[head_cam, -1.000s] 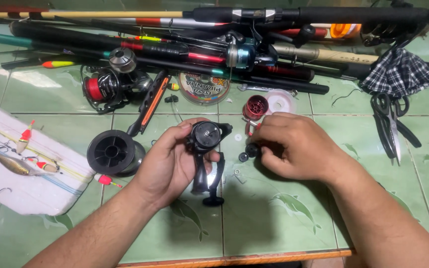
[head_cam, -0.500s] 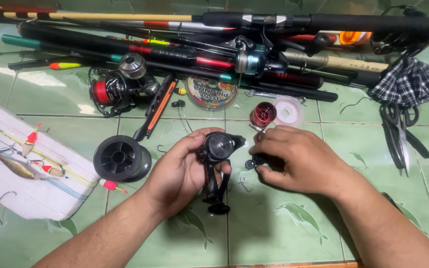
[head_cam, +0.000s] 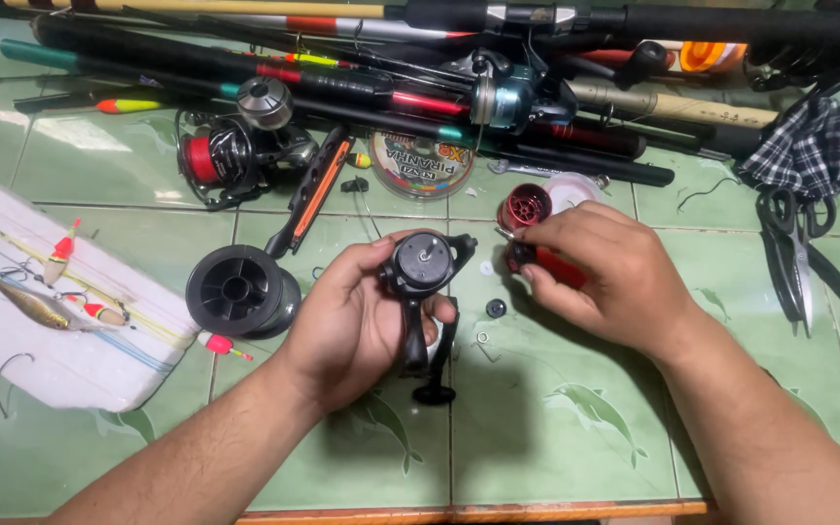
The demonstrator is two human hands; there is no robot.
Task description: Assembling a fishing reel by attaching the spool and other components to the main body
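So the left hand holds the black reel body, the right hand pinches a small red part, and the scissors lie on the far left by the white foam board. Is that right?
Not quite. In the head view the scissors lie on the far right, below the checked cloth, not by the white foam board. The rest holds: the left hand holds the black reel body, and the right hand pinches a small red part.

I work over green tiles (head_cam: 576, 428) with pale leaf print, dark grout, wooden edge (head_cam: 478, 511) nearest me, glare top left.
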